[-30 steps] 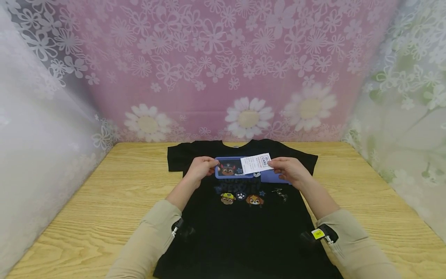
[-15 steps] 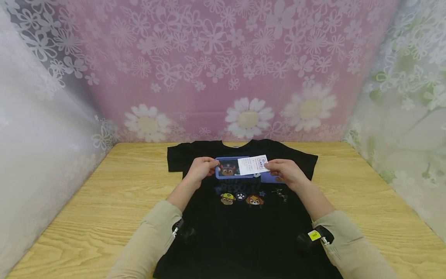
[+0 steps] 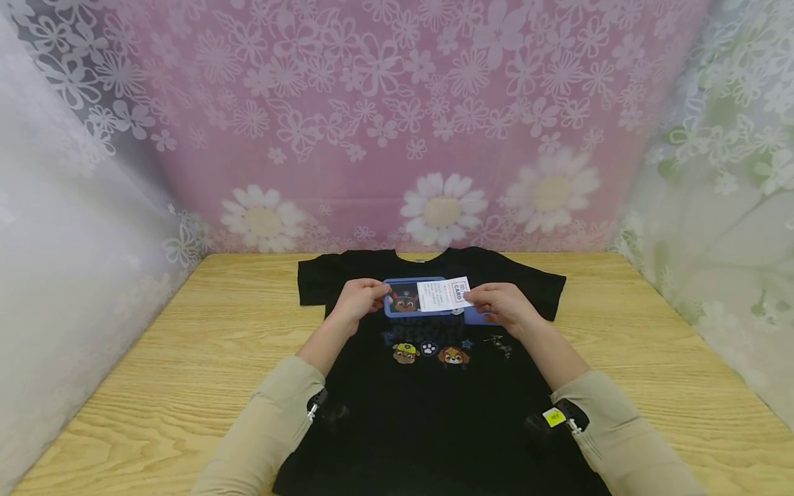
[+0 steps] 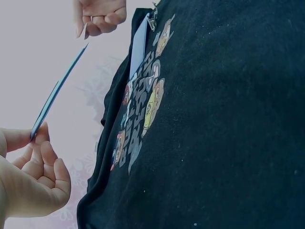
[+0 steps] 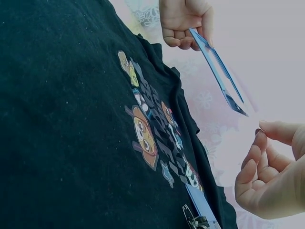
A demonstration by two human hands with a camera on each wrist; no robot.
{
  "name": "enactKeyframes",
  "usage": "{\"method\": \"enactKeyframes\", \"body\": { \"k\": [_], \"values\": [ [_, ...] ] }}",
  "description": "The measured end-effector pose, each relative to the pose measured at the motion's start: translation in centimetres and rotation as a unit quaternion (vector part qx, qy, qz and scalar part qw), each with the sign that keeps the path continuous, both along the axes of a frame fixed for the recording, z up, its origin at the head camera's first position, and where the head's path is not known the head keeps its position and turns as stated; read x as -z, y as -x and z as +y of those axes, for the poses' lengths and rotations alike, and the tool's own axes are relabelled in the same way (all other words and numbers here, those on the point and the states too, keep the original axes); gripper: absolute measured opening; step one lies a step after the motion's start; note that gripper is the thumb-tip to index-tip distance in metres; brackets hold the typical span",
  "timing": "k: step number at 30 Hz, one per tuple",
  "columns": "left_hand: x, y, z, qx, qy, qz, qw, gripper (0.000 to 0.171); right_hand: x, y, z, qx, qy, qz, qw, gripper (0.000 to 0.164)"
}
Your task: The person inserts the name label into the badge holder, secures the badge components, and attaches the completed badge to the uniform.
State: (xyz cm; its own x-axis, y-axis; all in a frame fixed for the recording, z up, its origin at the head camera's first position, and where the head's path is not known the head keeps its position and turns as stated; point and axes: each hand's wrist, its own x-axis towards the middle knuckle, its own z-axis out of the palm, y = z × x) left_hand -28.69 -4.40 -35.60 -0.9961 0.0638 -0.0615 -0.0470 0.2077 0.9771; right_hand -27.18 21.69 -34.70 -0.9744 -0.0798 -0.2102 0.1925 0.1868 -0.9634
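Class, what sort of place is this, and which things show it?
Probably an indoor tabletop booth: floral drapes hang behind and beside a wood-grain table, with a black cartoon-print T-shirt spread on it.

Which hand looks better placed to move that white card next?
Probably the right hand: it pinches the white card by its ID CARD end, while the left hand holds the blue frame by the opposite edge.

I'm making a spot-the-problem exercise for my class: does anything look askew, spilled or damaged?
Nothing looks spilled or damaged. Slightly askew: the white card in the right hand tilts against the blue holder in the left hand, so their edges aren't parallel.
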Motion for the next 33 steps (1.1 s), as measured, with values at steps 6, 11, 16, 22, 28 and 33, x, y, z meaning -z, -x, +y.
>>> {"method": "enactKeyframes", "body": {
  "k": [6,11,16,22,28,33],
  "values": [
    [-0.1,-0.2,0.2,0.004,0.003,0.000,1.0000,0.022,0.2,0.1,-0.5,0.000,-0.026,0.014,1.000,0.018],
    [-0.1,-0.1,0.2,0.005,0.004,0.002,1.0000,0.023,0.3,0.3,-1.0,0.004,-0.039,0.017,0.999,0.023],
    [0.1,0.0,0.2,0.005,0.007,0.003,1.0000,0.023,0.4,0.3,-1.5,0.012,-0.045,0.013,0.999,0.023],
    [-0.1,-0.1,0.3,0.007,0.011,0.000,0.9999,0.025,0.2,0.3,-2.2,0.021,-0.059,0.014,0.998,0.028],
    [-0.1,-0.2,0.3,0.003,0.013,0.002,0.9999,0.023,0.2,0.2,-2.6,0.022,-0.074,0.026,0.997,0.027],
    [-0.1,-0.2,0.4,-0.002,0.011,0.003,0.9999,0.021,0.1,0.2,-3.0,0.019,-0.089,0.044,0.995,0.027]
  ]
}}
